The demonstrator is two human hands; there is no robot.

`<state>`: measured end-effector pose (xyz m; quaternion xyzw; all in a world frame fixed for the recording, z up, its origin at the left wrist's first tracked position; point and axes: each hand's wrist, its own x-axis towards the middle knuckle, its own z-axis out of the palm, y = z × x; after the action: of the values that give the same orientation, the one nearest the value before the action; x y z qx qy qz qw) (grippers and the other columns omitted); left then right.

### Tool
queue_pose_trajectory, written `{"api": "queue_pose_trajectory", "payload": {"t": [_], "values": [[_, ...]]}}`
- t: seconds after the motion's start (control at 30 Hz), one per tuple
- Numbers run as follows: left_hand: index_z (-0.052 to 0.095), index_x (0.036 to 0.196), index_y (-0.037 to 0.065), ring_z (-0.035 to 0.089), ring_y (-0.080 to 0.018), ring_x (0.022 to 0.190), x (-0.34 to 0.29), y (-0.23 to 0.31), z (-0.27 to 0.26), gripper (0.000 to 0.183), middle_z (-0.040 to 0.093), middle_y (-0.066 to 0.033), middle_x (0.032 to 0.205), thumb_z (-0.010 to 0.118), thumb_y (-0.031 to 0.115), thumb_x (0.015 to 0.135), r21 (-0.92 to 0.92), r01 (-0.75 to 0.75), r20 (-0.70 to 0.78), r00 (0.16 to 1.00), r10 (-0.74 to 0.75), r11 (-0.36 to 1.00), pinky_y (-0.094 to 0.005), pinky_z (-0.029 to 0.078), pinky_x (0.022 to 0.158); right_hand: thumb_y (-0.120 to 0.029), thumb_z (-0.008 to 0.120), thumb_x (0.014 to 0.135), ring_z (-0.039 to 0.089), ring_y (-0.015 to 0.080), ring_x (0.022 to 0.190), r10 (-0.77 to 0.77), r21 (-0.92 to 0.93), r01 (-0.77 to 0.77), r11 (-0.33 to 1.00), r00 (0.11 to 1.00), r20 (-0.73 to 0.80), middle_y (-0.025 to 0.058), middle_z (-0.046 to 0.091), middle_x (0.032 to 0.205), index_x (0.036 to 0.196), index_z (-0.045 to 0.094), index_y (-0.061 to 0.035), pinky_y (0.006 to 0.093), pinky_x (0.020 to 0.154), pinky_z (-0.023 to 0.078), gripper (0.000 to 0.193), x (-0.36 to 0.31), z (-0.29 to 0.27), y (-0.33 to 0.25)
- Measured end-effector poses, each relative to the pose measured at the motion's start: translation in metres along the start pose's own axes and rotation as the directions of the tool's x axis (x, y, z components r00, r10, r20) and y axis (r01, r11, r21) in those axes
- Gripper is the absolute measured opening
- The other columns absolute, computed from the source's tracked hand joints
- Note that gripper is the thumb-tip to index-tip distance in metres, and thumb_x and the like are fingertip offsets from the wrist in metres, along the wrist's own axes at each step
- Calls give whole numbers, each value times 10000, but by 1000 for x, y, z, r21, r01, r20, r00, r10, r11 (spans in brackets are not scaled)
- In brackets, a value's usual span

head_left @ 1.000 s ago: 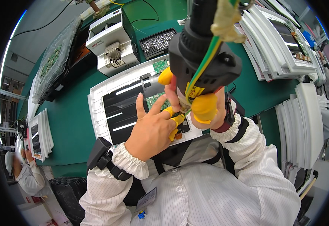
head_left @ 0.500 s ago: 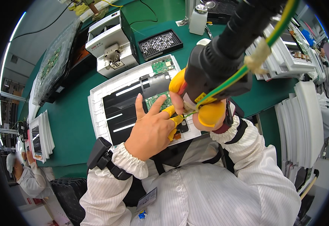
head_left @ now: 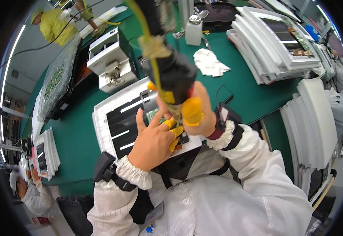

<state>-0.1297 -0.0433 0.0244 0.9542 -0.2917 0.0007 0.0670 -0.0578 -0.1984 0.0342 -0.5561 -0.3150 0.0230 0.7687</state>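
Observation:
My right hand (head_left: 203, 118), with yellow finger cots, grips a black electric screwdriver (head_left: 173, 74) upright over a white-framed panel (head_left: 100, 114). The driver is blurred, and its tip is hidden among the fingers. My left hand (head_left: 149, 143) lies palm down on the panel's lower right part, fingers spread. Its yellow-cotted fingers sit close to the driver's lower end, while two bare fingers stretch forward. Between the hands part of a green circuit board (head_left: 152, 114) shows. Black strips run across the panel's inside. Whether a screw is under the driver cannot be seen.
A white screw-feeder-like machine (head_left: 112, 65) stands behind the panel. A white cloth (head_left: 210, 63) and a pump bottle (head_left: 194, 31) are at the back. Stacked white panels (head_left: 258, 47) fill the right side; more (head_left: 45, 153) stand left. Other people (head_left: 55, 25) work farther off.
The electric screwdriver and my right hand have shifted left over the panel, now closer to my left hand, which stays on it. The white cloth has come into fuller view.

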Motion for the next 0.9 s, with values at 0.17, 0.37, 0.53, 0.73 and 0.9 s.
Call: {"api": "queue_pose_trajectory", "payload": {"t": [0.17,0.37,0.53,0.73,0.9], "values": [[688,745,85,522,-280,1094,-4,0,-6,161,635,-67,863,695,212,647,-55,10,1,1000,-10,998,-658,52,1065,-149,676,732,625,411,761,-434,-451,394,801,901,17,204,619,812,1141,508,-3,368,635,474,465,3,2,-2],[691,681,108,522,-258,1109,-7,0,0,210,584,-22,761,751,309,671,-62,41,-16,999,-42,997,-655,40,1071,-330,609,841,602,386,731,-238,-246,247,937,969,65,174,611,828,1065,513,-9,358,646,465,403,3,3,-10],[713,718,115,505,-260,1159,-6,-3,-1,96,599,-27,792,707,206,692,-15,24,35,999,-24,1000,-670,16,1068,-321,606,837,597,370,714,-231,-242,237,941,972,55,170,600,827,1050,508,-4,360,638,460,394,3,2,-5],[716,743,118,530,-247,1079,-4,-4,0,136,601,-20,812,712,247,698,40,-10,18,1000,9,999,-689,49,1060,-303,611,829,599,370,716,-236,-233,239,943,971,40,173,602,839,1063,507,4,354,641,461,401,5,1,-11],[718,738,125,535,-243,1039,-4,-4,1,157,586,-14,788,716,278,701,73,-33,-6,999,33,997,-686,41,1063,-310,596,849,603,362,719,-231,-227,236,945,972,49,174,607,842,1081,507,7,352,650,465,403,3,-1,-7]]}}
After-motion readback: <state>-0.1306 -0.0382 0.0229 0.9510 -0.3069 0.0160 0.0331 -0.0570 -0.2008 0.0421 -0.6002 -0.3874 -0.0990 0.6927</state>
